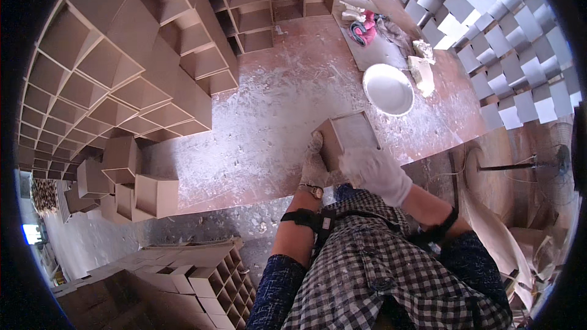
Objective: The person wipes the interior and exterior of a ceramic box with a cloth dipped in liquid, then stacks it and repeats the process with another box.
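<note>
A small brown box [331,143] stands tilted at the table's near edge, its pale grey inner face [356,132] turned up. My left hand [315,162], in a dusty white glove, grips the box by its left side, with the thumb along the upper edge. Over the lower right part of that box is my right hand [376,174], also gloved in white. Its fingers look curled in and are slightly blurred; whatever they may hold is hidden. A white round basin [389,90] with pale contents sits on the table beyond the box, to the right.
Stacked open brown boxes [122,73] line the table's left side and back. Beyond the basin lie a board [374,55], a pink cloth [365,29] and crumpled whitish gloves [422,73]. Many grey boxes [520,55] are piled at far right. More boxes [214,281] stand lower left.
</note>
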Available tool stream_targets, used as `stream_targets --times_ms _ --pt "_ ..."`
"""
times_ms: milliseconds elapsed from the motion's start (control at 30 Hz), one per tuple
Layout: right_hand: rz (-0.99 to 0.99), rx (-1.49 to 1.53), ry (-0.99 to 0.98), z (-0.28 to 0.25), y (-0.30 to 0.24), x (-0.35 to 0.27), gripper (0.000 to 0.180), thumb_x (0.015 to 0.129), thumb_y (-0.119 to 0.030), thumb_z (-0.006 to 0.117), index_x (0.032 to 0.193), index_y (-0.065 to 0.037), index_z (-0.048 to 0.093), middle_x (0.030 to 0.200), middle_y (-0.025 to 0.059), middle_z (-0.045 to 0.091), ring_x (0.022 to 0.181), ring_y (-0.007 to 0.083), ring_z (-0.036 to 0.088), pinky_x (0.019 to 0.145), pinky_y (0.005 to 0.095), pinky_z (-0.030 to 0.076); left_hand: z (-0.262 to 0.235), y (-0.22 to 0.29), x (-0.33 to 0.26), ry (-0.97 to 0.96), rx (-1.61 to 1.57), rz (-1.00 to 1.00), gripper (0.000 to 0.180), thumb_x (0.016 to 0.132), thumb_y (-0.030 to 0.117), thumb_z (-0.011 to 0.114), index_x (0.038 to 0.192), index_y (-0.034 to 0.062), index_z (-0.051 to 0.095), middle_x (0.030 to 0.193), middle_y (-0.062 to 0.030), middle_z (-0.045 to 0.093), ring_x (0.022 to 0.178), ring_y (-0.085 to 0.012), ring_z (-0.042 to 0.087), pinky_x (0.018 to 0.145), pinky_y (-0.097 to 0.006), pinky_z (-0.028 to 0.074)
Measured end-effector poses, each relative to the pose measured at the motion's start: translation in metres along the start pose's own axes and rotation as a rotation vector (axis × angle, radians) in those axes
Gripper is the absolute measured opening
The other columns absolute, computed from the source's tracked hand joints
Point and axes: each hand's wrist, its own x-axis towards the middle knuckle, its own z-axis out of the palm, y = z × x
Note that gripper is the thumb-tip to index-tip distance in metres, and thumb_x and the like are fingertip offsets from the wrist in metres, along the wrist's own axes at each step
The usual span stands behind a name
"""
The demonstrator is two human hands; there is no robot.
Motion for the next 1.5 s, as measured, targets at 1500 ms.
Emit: stream_targets --times_ms 1500 --pt "0.570 1.614 0.262 0.016 0.084 -0.103 0.013 0.088 -0.013 0.059 0.098 -0.006 0.063 0.089 0.0038 0.062 0.085 0.0152 0.059 0.070 0.0343 0.046 0.018 -0.002 -0.003 0.308 0.361 0.253 0.066 0.093 0.054 0.049 0.137 0.0053 0.042 0.133 -0.0155 0.050 0.121 -0.0335 0.050 0.097 -0.054 0.045"
